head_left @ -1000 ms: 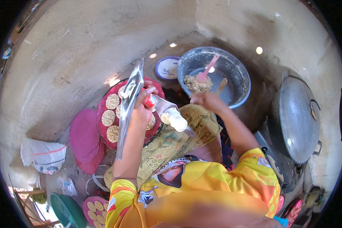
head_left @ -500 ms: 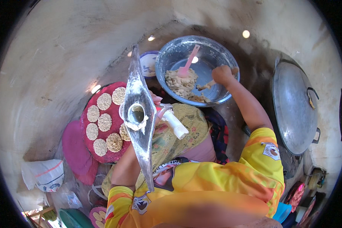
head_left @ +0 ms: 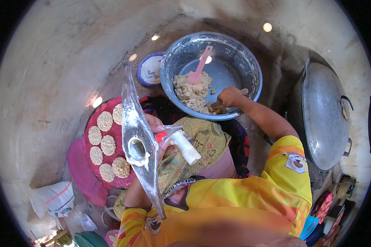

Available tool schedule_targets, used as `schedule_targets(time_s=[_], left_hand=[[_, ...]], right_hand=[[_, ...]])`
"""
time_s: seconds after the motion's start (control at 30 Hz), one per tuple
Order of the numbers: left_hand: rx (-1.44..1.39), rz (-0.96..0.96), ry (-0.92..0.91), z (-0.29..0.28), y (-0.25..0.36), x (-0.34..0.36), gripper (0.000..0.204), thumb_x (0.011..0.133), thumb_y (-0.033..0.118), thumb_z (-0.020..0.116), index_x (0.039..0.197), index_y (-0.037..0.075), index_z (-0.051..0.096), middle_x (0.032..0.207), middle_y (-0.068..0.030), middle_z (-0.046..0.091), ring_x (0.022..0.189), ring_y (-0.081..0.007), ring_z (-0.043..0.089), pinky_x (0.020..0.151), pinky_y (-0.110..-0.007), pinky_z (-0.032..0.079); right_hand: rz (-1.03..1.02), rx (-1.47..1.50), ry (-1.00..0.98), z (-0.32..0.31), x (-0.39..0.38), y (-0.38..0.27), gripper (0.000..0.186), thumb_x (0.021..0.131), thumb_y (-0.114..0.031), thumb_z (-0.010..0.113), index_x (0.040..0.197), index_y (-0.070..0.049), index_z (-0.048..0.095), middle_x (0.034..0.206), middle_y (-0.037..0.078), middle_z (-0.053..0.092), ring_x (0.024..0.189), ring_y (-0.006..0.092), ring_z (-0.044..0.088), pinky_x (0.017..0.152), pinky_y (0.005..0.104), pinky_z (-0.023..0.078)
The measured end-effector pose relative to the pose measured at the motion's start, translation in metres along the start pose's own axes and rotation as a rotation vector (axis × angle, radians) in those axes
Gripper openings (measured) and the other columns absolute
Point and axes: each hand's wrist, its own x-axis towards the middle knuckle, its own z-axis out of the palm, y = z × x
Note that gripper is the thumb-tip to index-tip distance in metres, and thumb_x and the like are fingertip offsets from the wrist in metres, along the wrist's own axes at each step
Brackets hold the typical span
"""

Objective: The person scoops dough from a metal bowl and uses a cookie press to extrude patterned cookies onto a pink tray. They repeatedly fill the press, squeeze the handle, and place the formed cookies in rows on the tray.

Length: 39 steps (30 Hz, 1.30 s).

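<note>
My left hand (head_left: 154, 128) grips a long metal press (head_left: 131, 115) with a round, dough-smeared opening and, behind it, a red-and-translucent piece (head_left: 164, 140) carrying a white, dough-coated cylinder (head_left: 185, 149). My right hand (head_left: 230, 97) is closed on a wooden spoon (head_left: 243, 91) low inside the large blue-grey basin (head_left: 235, 54); brownish stuff clings about the spoon's lower end. Pale dough (head_left: 189, 94) lies in the basin's left part with a pink spatula (head_left: 199, 68) standing in it. Several lacy pale discs (head_left: 108, 145) sit on a round red tray (head_left: 125, 181) left of the press.
A small purple-rimmed dish (head_left: 151, 68) sits left of the basin by the wall. A large lidded metal pot (head_left: 323, 115) stands at right. Magenta round sheets (head_left: 78, 168), a white sack (head_left: 53, 197) and a green tub (head_left: 86, 239) lie at lower left.
My left hand has swung the press's open side toward the camera and brought it lower. My right hand has gone into the basin, taken the spoon and moved down and left with it.
</note>
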Motion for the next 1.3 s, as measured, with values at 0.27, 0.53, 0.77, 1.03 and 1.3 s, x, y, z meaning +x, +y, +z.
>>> schedule_targets(time_s=[0.27,0.53,0.77,1.03,1.3], left_hand=[[-0.002,0.061,-0.131,0.000,0.004,0.015,0.034,0.063,0.000,0.067,0.092,0.011,0.053,0.087,-0.0029,0.040,0.077,-0.0172,0.044,0.069,-0.030,0.038],[-0.077,0.041,-0.036,-0.001,-0.007,0.014,0.032,0.059,0.006,0.069,0.088,0.006,0.055,0.085,-0.0065,0.043,0.077,-0.0178,0.046,0.070,-0.031,0.037],[-0.069,-0.052,0.064,-0.005,-0.010,0.003,0.029,0.059,0.005,0.075,0.083,0.009,0.058,0.084,-0.0018,0.041,0.073,-0.0153,0.046,0.065,-0.028,0.039],[-0.082,0.028,0.002,-0.001,-0.004,0.014,0.030,0.060,0.003,0.072,0.086,0.009,0.058,0.085,-0.0017,0.041,0.074,-0.0152,0.045,0.068,-0.030,0.040],[-0.044,0.009,-0.072,0.004,0.008,0.012,0.031,0.062,0.000,0.069,0.089,0.010,0.057,0.087,-0.0023,0.040,0.079,-0.0161,0.044,0.070,-0.031,0.040]], right_hand=[[0.027,0.010,0.060,-0.033,-0.035,-0.012,0.015,0.067,-0.018,0.058,0.077,-0.014,0.068,0.077,0.011,0.065,0.076,0.0292,0.063,0.065,0.0405,0.050],[0.110,-0.170,0.068,-0.037,0.006,0.020,0.017,0.064,-0.015,0.060,0.077,-0.011,0.069,0.077,0.011,0.065,0.073,0.0287,0.063,0.064,0.0403,0.050],[-0.048,-0.130,0.082,-0.004,0.026,0.004,0.014,0.069,-0.023,0.058,0.071,-0.014,0.068,0.066,0.010,0.063,0.066,0.0305,0.061,0.060,0.0428,0.048],[0.015,0.123,0.080,-0.008,-0.005,-0.005,0.016,0.067,-0.022,0.058,0.076,-0.013,0.068,0.075,0.012,0.064,0.074,0.0314,0.062,0.067,0.0438,0.048],[0.112,0.222,0.229,-0.018,-0.030,-0.009,0.017,0.072,-0.031,0.060,0.074,-0.017,0.068,0.073,0.010,0.063,0.073,0.0309,0.061,0.065,0.0440,0.047]])
